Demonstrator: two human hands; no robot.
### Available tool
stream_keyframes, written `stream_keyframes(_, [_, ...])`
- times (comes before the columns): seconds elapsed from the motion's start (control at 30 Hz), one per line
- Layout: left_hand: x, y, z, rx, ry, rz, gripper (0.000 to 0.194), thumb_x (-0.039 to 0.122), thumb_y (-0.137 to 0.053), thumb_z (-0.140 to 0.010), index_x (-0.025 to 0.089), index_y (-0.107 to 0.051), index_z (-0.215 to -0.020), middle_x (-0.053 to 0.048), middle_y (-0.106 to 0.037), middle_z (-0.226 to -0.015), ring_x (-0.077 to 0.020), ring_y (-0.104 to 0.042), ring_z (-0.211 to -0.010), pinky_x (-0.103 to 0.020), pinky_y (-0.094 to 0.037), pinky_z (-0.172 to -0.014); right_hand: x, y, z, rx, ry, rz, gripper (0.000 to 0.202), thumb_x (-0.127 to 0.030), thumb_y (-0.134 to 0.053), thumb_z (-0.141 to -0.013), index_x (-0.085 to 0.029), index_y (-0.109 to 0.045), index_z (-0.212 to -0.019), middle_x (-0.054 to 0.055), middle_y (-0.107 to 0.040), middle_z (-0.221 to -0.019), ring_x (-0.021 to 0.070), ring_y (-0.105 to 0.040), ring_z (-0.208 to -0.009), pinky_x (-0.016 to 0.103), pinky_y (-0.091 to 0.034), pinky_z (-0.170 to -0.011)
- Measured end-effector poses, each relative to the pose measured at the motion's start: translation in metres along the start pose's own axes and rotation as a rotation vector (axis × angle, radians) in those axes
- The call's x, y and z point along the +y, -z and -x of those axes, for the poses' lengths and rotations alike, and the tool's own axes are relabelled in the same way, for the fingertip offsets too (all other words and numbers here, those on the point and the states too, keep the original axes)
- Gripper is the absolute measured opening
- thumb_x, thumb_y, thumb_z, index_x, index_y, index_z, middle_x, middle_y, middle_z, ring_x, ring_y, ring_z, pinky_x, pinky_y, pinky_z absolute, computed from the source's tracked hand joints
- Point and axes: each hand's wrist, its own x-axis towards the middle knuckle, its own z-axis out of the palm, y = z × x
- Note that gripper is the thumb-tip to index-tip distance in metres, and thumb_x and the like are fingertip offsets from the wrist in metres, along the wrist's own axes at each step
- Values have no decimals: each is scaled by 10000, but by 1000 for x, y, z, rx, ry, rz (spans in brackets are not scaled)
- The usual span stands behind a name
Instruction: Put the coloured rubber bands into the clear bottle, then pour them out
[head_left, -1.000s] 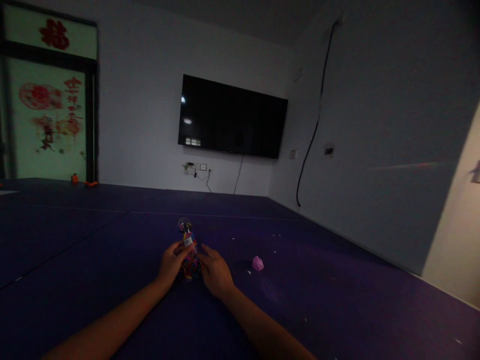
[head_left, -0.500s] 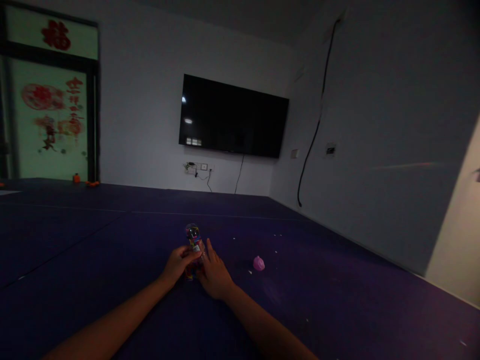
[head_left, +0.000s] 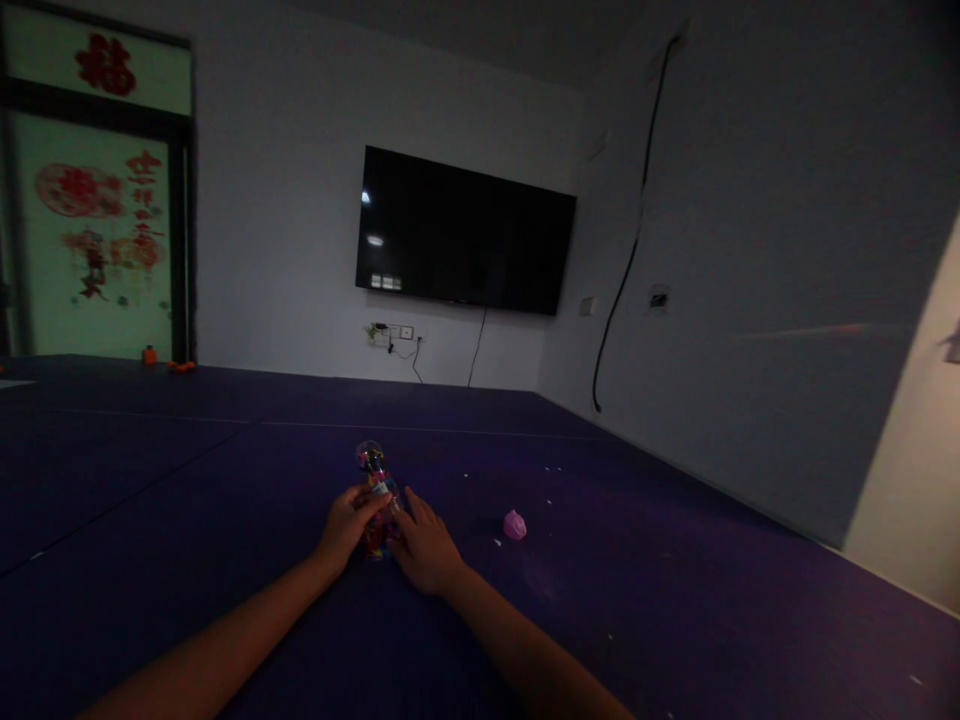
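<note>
A clear container with colourful contents (head_left: 374, 464) stands slightly tilted on the dark purple surface (head_left: 300, 640), between my hands. My left hand (head_left: 349, 522) grips its middle from the left, the thumb across the front. On the other side, my right hand (head_left: 426, 545) touches the container's lower right with the fingers apart, pointing forward. Part of the container is hidden behind my fingers. To the right of my right hand lies a small pink lump-like object (head_left: 514, 525).
Small white scraps (head_left: 497, 542) are scattered on the surface. Orange objects (head_left: 181, 367) sit at the far left by the door (head_left: 97, 240). A black television (head_left: 465, 235) hangs on the far wall, and a black cable (head_left: 621, 290) runs down the right wall.
The container's top has shifted a little to the left. My left hand has moved slightly left with it, and my right hand's fingers sit slightly lower and further left.
</note>
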Motion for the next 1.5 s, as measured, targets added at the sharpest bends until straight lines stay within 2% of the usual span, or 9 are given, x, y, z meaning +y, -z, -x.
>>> stream_keyframes(0.27, [0,1,0,85,-47,57,441,429,-765,-502,158,-634,-825,-50,-711,-748,-228,-671,-726,-298,-489,-638,0,-1,2,14,12,10,446,-357,-466,-890,-299,-425,-1330,90,-262,-1491,292,-261,-1344,484,-321,-1007])
stream_keyframes(0.4, [0,0,0,88,-64,62,432,425,-757,-519,164,-623,-836,-44,-708,-759,-224,-670,-731,-292,-488,-631,-2,3,2,53,33,-5,383,-326,-462,-888,-271,-502,-1266,94,-370,-1436,268,-330,-1313,459,-339,-997])
stream_keyframes(0.63, [-3,2,-3,90,-80,34,460,437,-767,-512,151,-630,-846,-54,-708,-743,-233,-671,-723,-297,-487,-627,-6,12,0,234,-56,-91,255,-357,-497,-873,-208,-658,-1003,69,-661,-1062,213,-577,-1028,343,-420,-900])
stream_keyframes(0.73, [-3,2,-3,97,-82,29,454,439,-767,-512,152,-637,-839,-56,-711,-744,-234,-674,-723,-296,-487,-626,-4,12,-1,273,-81,-121,382,-362,-368,-940,-186,-697,-858,80,-686,-937,189,-605,-935,297,-441,-831])
stream_keyframes(0.83, [-3,2,-3,94,-90,21,454,452,-765,-511,152,-644,-830,-59,-714,-740,-238,-675,-722,-296,-489,-620,-1,11,-2,267,-47,-151,458,-367,-310,-962,-174,-711,-853,89,-688,-939,179,-603,-940,284,-436,-839])
stream_keyframes(0.93, [-3,2,-3,96,-109,6,459,462,-763,-511,151,-651,-829,-62,-715,-743,-241,-676,-728,-296,-490,-617,1,9,-4,253,-18,-155,409,-359,-341,-954,-173,-705,-935,91,-681,-1008,189,-589,-997,308,-418,-890])
stream_keyframes(1.17, [0,2,-2,97,-100,-41,407,443,-751,-523,160,-658,-801,-62,-719,-758,-235,-673,-742,-290,-491,-626,3,6,-3,235,-6,-152,460,-375,-321,-953,-181,-713,-809,103,-597,-1213,224,-522,-1132,384,-395,-948])
stream_keyframes(1.37, [0,4,-3,93,-95,-34,397,476,-745,-530,155,-670,-752,-63,-723,-732,-235,-676,-720,-289,-495,-629,-3,8,1,201,91,-65,358,-374,-395,-926,-232,-590,-1191,89,-416,-1410,237,-426,-1245,409,-364,-992])
stream_keyframes(1.5, [-1,4,-3,95,-75,-34,412,504,-737,-535,153,-674,-740,-54,-716,-700,-230,-671,-703,-282,-489,-616,-6,7,3,121,116,39,523,-400,-464,-890,-263,-363,-1385,96,-221,-1507,281,-331,-1310,460,-337,-1005])
